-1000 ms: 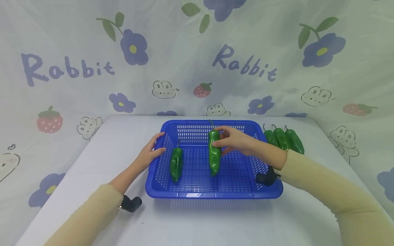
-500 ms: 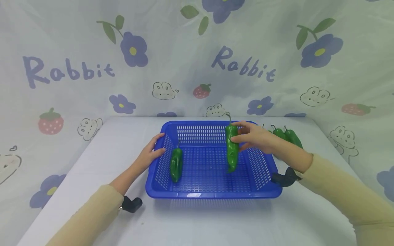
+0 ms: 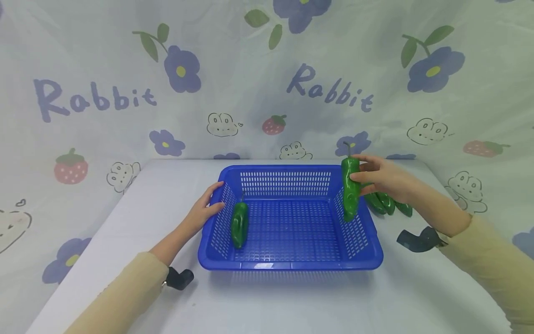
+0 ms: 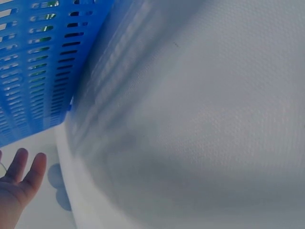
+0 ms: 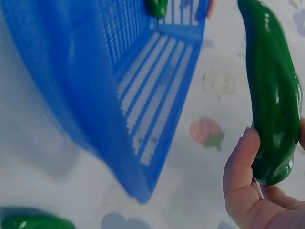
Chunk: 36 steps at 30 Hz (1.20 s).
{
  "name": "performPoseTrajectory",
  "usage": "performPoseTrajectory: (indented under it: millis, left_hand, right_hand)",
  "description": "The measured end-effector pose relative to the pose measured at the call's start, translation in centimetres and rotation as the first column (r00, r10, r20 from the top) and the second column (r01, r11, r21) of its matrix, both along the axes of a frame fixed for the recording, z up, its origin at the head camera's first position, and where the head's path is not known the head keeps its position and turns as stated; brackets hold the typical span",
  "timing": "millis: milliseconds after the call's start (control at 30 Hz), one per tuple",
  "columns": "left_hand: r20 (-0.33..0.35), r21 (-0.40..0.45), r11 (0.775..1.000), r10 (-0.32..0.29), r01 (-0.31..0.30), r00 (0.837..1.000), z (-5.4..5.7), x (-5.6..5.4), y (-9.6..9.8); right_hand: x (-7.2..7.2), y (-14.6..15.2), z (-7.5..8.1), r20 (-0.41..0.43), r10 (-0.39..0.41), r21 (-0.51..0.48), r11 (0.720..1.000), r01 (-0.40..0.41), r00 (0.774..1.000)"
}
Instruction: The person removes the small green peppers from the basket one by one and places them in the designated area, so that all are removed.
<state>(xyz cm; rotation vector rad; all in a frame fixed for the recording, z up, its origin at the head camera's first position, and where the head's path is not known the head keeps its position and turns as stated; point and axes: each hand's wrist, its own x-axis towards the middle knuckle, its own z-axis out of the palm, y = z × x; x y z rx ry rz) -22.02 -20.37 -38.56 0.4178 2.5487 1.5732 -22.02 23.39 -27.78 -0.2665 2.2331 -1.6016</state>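
My right hand (image 3: 385, 180) pinches a long green chili pepper (image 3: 349, 202) near its stem end, between thumb and fingers. The pepper hangs nearly upright, stem up, over the right wall of a blue plastic basket (image 3: 288, 266). Up close in the right wrist view, the same glossy pepper (image 5: 272, 90) has the thumb (image 5: 240, 162) against one side. My left hand (image 3: 199, 215) rests on the basket's left rim; in the left wrist view its visible fingers (image 4: 34, 175) are extended. Inside the basket, at the left, lies another green chili pepper (image 3: 239, 226).
Several green chili peppers (image 3: 376, 204) lie on the white table (image 3: 283, 306) just right of the basket, partly hidden by my right hand. Behind the table hangs a printed cloth (image 3: 242, 69). A black wrist device (image 3: 419, 239) sits at the right sleeve.
My right hand has carried the pepper rightward and slightly up, from above the basket's middle to above its right wall. The left hand has stayed at the left rim.
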Motion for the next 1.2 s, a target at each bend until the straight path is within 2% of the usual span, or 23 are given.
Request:
performPoseTrajectory:
  millis: [133, 300, 733, 900, 1200]
  left_hand:
    - [0.002, 0.007, 1.0, 0.0, 0.0, 1.0, 0.0, 0.0, 0.0]
    - [0.012, 0.012, 1.0, -0.003, 0.003, 1.0, 0.1, 0.1, 0.0]
    - [0.011, 0.024, 1.0, 0.0, -0.001, 1.0, -0.1, 0.0, 0.0]
    - [0.009, 0.022, 1.0, -0.001, 0.001, 1.0, -0.1, 0.0, -0.1]
    - [0.012, 0.019, 1.0, -0.001, 0.001, 1.0, -0.1, 0.1, -0.1]
  right_hand:
    - [-0.1, 1.9, 0.1, -0.035, -0.046, 0.051, 0.998, 0.048, 0.998]
    - [-0.3, 4.0, 0.1, -0.042, -0.091, 0.107, 0.99, 0.095, 0.995]
    - [-1.4, 9.8, -0.8, -0.107, -0.162, 0.168, 0.97, 0.178, 0.981]
    - [-1.8, 11.5, -1.5, -0.093, -0.223, 0.147, 0.961, 0.235, 0.97]
    - [-2.3, 13.4, -2.7, -0.025, -0.328, 0.024, 0.944, 0.329, 0.944]
